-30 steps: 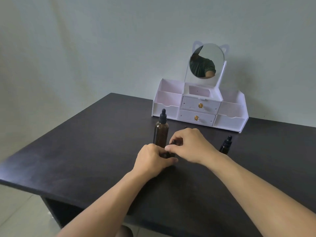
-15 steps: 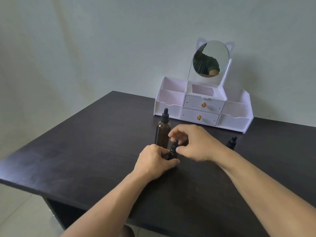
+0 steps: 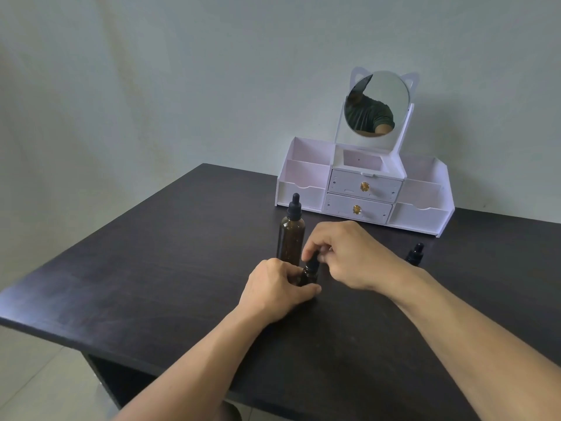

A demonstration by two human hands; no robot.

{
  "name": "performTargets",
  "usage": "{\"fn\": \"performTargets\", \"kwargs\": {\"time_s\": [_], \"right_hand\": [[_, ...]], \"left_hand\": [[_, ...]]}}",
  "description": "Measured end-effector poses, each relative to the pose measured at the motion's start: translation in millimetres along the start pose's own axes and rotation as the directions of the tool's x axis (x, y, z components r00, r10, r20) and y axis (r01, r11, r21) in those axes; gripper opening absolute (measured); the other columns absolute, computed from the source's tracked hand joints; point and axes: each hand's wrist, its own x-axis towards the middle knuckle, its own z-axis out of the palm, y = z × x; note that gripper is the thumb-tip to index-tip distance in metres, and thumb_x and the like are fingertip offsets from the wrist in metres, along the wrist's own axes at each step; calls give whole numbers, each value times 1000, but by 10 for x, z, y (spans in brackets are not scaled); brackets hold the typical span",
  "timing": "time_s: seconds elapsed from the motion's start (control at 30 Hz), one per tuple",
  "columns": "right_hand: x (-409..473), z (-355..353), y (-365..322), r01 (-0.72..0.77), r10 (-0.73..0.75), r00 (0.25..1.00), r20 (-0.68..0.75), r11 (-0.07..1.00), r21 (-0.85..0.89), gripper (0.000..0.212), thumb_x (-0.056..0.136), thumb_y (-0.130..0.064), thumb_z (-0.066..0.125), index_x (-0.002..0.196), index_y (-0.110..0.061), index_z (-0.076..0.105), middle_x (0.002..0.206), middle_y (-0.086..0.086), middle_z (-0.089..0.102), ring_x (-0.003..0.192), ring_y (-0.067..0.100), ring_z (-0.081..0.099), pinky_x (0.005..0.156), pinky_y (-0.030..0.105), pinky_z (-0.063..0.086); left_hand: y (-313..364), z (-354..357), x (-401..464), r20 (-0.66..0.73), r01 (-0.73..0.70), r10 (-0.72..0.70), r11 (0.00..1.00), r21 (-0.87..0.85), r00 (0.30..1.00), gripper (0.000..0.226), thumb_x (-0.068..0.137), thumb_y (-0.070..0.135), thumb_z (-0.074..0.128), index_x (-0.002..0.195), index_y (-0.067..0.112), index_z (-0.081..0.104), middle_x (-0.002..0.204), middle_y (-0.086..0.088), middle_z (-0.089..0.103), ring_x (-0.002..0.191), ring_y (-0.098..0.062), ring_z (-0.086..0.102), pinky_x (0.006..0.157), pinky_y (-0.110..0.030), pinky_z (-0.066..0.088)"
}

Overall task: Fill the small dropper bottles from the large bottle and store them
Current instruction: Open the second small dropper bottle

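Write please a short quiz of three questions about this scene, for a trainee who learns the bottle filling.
1. True or false: both drawers of the white organizer are shut.
2. Which hand pinches the black dropper cap of the small bottle? A) left hand B) right hand C) neither
3. Fill the gap: the second small bottle stands on the table, to the ____ of the right hand.

Key
1. True.
2. B; the left hand steadies the bottle's body, in front of the large bottle.
3. Right.
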Motion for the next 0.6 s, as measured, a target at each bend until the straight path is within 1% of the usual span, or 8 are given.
{"fn": "performTargets", "kwargs": {"time_s": [0.07, 0.13, 0.2, 0.23, 0.33, 0.37, 0.47, 0.6], "right_hand": [[-13, -7, 15, -9, 10, 1000, -25, 998, 57, 36, 81, 5, 56, 92, -26, 72, 94, -13, 62, 84, 6, 59, 75, 25, 53], [-18, -13, 21, -30, 36, 997, -68, 996, 89, 22, 82, -10, 63, 96, -27, 70, 94, -12, 64, 82, 4, 60, 72, 19, 51], [-7, -12, 20, -49, 52, 994, -92, 998, 38, 9, 83, -30, 69, 91, -27, 69, 85, -12, 65, 77, 4, 60, 70, 22, 51], [-1, -8, 17, -54, 53, 995, -88, 999, -5, 11, 84, -35, 68, 88, -25, 69, 81, -12, 65, 76, 5, 60, 71, 25, 51], [6, -9, -7, -28, 23, 996, -82, 997, -69, 5, 88, -26, 65, 86, -23, 69, 85, -9, 66, 82, 11, 60, 79, 34, 52], [5, -17, -15, -13, 6, 996, -86, 997, -76, 5, 88, -20, 64, 87, -23, 68, 88, -8, 65, 85, 11, 60, 80, 35, 51], [-5, -65, -4, 11, -16, 993, -118, 999, -43, 20, 88, -6, 61, 90, -26, 67, 92, -8, 62, 85, 9, 57, 79, 28, 47], [-112, -211, 75, -53, 54, 964, -261, 999, 12, 22, 88, -5, 60, 95, -22, 71, 96, -6, 66, 88, 12, 60, 83, 27, 47]], "left_hand": [[-1, -1, -3, 7, -2, 2, 1000, -6, 1000, 25, 73, 52, 75, 68, 29, 68, 56, 4, 57, 54, -10, 52, 56, -28, 44], [5, -3, -4, 9, 0, 0, 1000, -9, 1000, 23, 73, 52, 75, 65, 32, 66, 55, 5, 56, 54, -10, 51, 56, -29, 44], [9, -4, -6, 4, 2, -2, 1000, -4, 1000, 27, 73, 51, 75, 59, 32, 62, 52, 6, 52, 52, -10, 48, 53, -27, 40], [10, -3, -5, 4, 1, -1, 1000, -2, 1000, 28, 73, 51, 75, 58, 32, 61, 52, 7, 51, 51, -10, 47, 52, -26, 38], [5, 2, -2, 5, -8, 8, 1000, 0, 1000, 27, 73, 52, 74, 64, 28, 67, 54, 6, 53, 52, -10, 48, 53, -26, 40], [0, 5, 1, 2, -8, 8, 1000, 2, 1000, 29, 73, 53, 74, 65, 26, 68, 54, 5, 53, 52, -11, 48, 54, -29, 42], [-13, 10, 6, -7, 1, -1, 1000, -4, 1000, 33, 72, 54, 74, 62, 24, 66, 54, 3, 53, 52, -11, 47, 57, -33, 45], [-12, 12, -3, -22, 3, -3, 1000, -15, 1000, 31, 72, 55, 74, 77, 24, 75, 56, 4, 55, 55, -10, 51, 60, -32, 48]]}}
